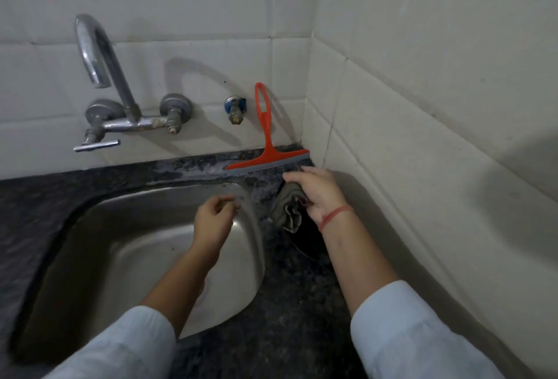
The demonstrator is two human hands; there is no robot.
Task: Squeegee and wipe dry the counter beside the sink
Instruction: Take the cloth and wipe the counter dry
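Tabletop (pixel 290 312): dark speckled stone strip between the sink (pixel 120 258) and the right-hand wall (pixel 392 107). This is the patch to dry, and a pale film shows along its back edge.
Squeegee (pixel 267 140): orange, blade down on the back of the tabletop, handle propped upright against the tiles in the corner. It is within reach but off the strip, so I judge the scraping step done or set aside.
Cloth (pixel 287 212): grey and bunched, hanging from the right hand (pixel 317 194) close over the tabletop, near the squeegee blade. I cannot tell whether it touches the stone.
Right hand: fingers (pixel 297 177) curled round the cloth's upper part, gripping it as a wad, probably to give a thick pad to press with.
Left hand (pixel 213 221): hovers over the sink basin, fingers loosely curled, holding nothing. It is likely kept out of the wiping path.
Sink: steel basin, left of the strip.
Tap (pixel 102 55): wall-mounted, above the basin.
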